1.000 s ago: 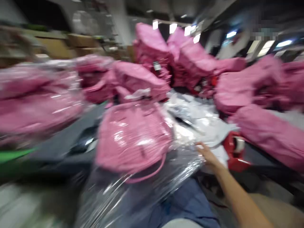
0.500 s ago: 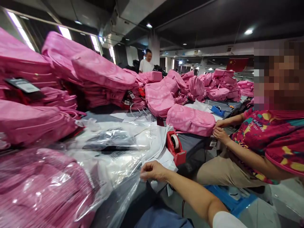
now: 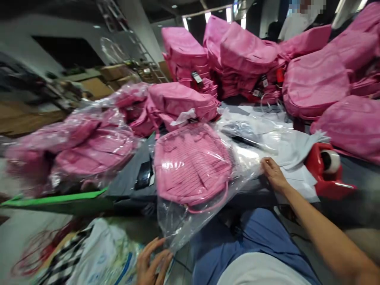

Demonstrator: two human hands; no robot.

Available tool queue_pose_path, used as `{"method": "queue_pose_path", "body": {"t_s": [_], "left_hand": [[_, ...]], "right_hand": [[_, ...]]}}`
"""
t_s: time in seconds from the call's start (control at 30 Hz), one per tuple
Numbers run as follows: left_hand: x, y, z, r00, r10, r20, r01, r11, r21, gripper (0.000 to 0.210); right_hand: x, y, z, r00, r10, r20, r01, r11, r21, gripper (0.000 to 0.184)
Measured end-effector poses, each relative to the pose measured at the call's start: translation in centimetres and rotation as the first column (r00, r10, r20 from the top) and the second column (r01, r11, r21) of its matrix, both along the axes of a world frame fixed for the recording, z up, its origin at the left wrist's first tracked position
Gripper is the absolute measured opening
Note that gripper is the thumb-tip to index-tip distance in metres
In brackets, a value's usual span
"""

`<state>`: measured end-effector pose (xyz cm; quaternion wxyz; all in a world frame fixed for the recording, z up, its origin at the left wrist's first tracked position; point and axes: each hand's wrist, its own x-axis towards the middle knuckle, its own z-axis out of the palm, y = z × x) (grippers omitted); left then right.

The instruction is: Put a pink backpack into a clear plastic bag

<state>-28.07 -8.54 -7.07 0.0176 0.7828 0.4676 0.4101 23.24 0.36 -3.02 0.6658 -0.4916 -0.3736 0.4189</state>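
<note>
A pink backpack lies inside a clear plastic bag at the table's front edge. My right hand pinches the bag's right corner, drawing its edge out to the side. Low in the view, my left hand has its fingertips at the bag's lower corner, and the plastic looks taut between both hands. Part of the left hand is cut off by the frame. Right of my right hand stands a red tape dispenser with a white roll.
Bagged pink backpacks lie to the left, beside a small black object. Loose pink backpacks are piled behind. White sheets and plastic cover the table's middle right. A person in a white top stands beyond.
My view has swung left, and the co-worker at the right is out of sight. My left hand has come into view at the bag's lower corner. My right hand still pinches the plastic.
</note>
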Motion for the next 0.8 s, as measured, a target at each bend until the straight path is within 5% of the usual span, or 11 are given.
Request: {"method": "queue_pose_path", "body": {"t_s": [0.23, 0.37, 0.43, 0.5, 0.6, 0.7, 0.8], "left_hand": [[1.6, 3.0, 1.8, 0.927, 0.138, 0.348, -0.079, 0.981, -0.178, 0.057], [2.0, 5.4, 3.5, 0.895, 0.343, 0.286, -0.2, 0.88, -0.43, 0.056], [3.2, 6.0, 4.4, 0.864, 0.45, 0.226, -0.351, 0.86, -0.372, 0.053], [5.6, 6.0, 5.4, 0.843, 0.504, 0.187, -0.479, 0.862, -0.165, 0.048], [10.8, 5.7, 7.2, 0.933, 0.36, 0.005, -0.36, 0.931, 0.053, 0.038], [15.2, 5.8, 9.0, 0.962, 0.209, -0.176, -0.208, 0.978, 0.022, 0.043], [16.7, 6.1, 10.0, 0.958, 0.156, -0.241, -0.175, 0.983, -0.06, 0.044]], "right_hand": [[-0.5, 0.4, -0.1, 0.917, -0.247, 0.314, 0.251, 0.968, 0.03, 0.056], [-2.6, 1.1, 0.8, 0.862, -0.399, 0.314, 0.406, 0.913, 0.044, 0.061], [-3.4, 1.3, 1.2, 0.862, -0.428, 0.271, 0.435, 0.9, 0.037, 0.063], [-3.7, 1.4, 1.3, 0.873, -0.427, 0.235, 0.431, 0.902, 0.035, 0.063], [-3.8, 1.6, 1.4, 0.886, -0.403, 0.231, 0.405, 0.913, 0.038, 0.065], [-3.8, 1.6, 1.6, 0.885, -0.397, 0.244, 0.4, 0.916, 0.041, 0.063], [-3.9, 1.7, 1.6, 0.895, -0.39, 0.216, 0.389, 0.92, 0.05, 0.06]]}}
